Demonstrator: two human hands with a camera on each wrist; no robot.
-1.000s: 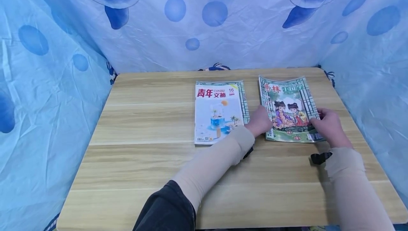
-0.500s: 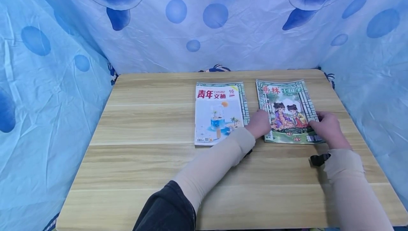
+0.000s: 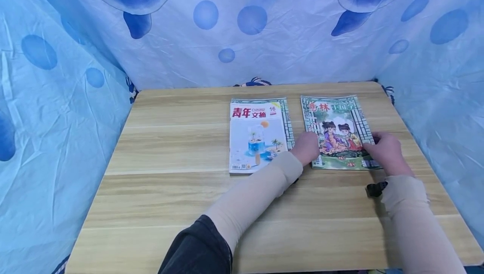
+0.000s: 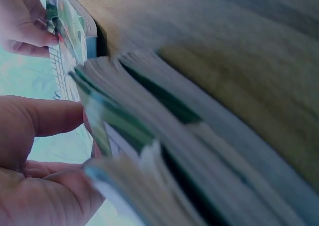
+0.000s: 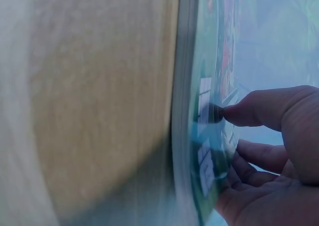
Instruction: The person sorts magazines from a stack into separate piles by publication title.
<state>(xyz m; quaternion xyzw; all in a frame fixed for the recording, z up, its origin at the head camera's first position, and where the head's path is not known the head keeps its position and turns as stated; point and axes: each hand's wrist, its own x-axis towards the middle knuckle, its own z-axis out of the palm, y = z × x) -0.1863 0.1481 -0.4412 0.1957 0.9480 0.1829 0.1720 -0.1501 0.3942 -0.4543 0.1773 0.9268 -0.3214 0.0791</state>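
The green magazine (image 3: 334, 116) lies on the tabletop (image 3: 170, 152) between its right edge and the white-covered stack (image 3: 257, 122), closer to the far edge than the near one. The right hand (image 3: 385, 148) pinches its right side, thumb on the cover, fingers curled at the edge; the left hand (image 3: 307, 147) lies in the narrow gap at its left side, and whether it pinches anything I cannot tell. That gap looks like the weak spot: a leftward push could press its knuckles against the stack and skew it, the more so because a lower magazine (image 3: 289, 122) juts out there. A one-sided pull by the right hand would likely bend the limp pages.
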